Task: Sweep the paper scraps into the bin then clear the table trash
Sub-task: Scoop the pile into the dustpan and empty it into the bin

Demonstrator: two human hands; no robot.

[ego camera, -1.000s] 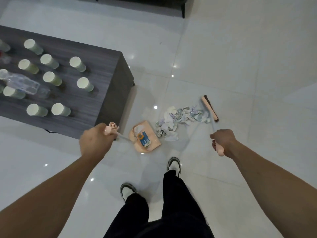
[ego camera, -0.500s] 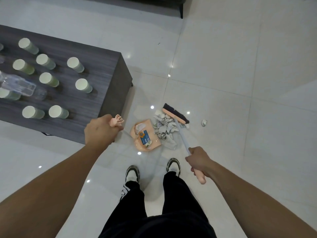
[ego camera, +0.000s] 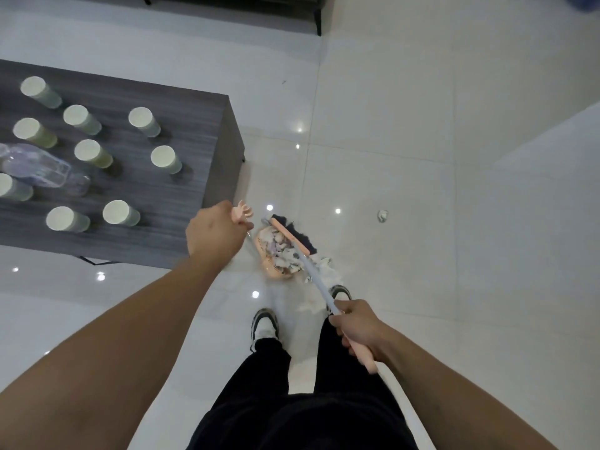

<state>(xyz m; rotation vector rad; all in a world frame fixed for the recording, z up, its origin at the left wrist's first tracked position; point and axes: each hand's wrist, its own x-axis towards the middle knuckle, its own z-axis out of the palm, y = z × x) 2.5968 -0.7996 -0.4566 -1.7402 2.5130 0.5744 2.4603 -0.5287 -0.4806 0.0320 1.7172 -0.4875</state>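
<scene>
Scraps in the dustpan, one stray on the floor.

The left hand (ego camera: 216,233) grips the dustpan (ego camera: 269,254) handle; the right hand (ego camera: 358,329) grips the broom (ego camera: 293,237) handle, fingers curled round it. The broom head lies against the scraps (ego camera: 282,251) heaped in the pan beside the table (ego camera: 194,151). One scrap (ego camera: 383,216) sits well apart, to the right. Cups (ego camera: 165,159) stand on the table.

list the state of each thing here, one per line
left hand: gripping dustpan handle
right hand: gripping broom handle
dustpan: on floor, holding paper scraps
broom: head at dustpan mouth
stray scrap: loose on floor
cups: upright on table
bottle: lying flat
</scene>
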